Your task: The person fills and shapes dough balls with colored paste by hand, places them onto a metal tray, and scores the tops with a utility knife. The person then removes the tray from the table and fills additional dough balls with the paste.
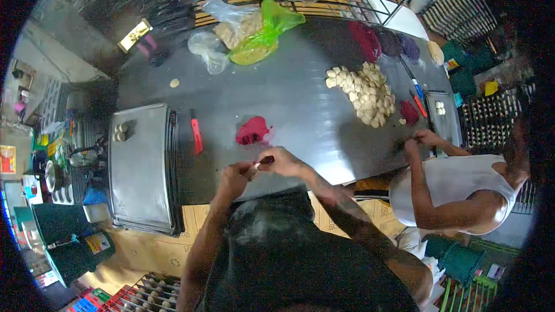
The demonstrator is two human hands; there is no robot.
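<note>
My left hand (233, 180) is closed, its fingertips pinching a small pale piece of dough (252, 170) in front of my body. Close against it, my right hand (282, 162) is closed with a bit of dark red filling (267, 160) at its fingers; whether a tool is there too I cannot make out. Just beyond both hands, a mound of red filling (252, 130) lies on the dark metal table (289, 104). To its left rests a knife with a red handle (196, 136).
Stacked metal trays (139, 167) stand at the left, small dough balls (120, 133) on top. A heap of dough pieces (367, 92) and plastic bags (254, 34) lie farther back. At the right a co-worker in a white top (457, 188) works beside another filling mound (409, 112).
</note>
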